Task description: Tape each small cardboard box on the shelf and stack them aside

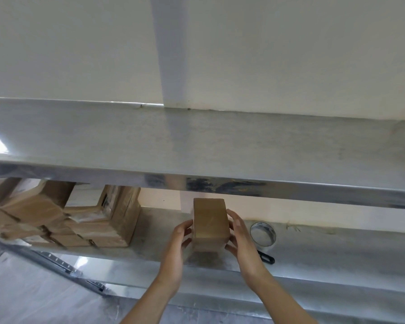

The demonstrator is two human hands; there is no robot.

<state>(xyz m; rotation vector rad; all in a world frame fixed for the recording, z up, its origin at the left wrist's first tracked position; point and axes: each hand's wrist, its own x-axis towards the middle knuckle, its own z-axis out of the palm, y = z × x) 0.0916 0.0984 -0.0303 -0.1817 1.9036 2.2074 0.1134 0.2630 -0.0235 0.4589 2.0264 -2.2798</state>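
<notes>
From the head camera, both hands clasp one small cardboard box (210, 222) between them over the lower shelf (325, 251). The left hand (177, 247) wraps the box's left side with thumb on the upper edge and fingers curled round the lower front corner; the right hand (240, 237) cups the right side, fingers bent along the face. Whether the box rests on the shelf or is lifted just clear of it cannot be told. Just right of the right hand a roll of clear tape (263, 234) stands on edge on the shelf, and a black tool (265, 256) lies partly hidden behind the right wrist. To the left, near the box but apart from it, a stack of taped boxes (80, 220) crowds the same shelf. An upper steel shelf (197, 141) runs across above, against a pale wall (290, 54).
</notes>
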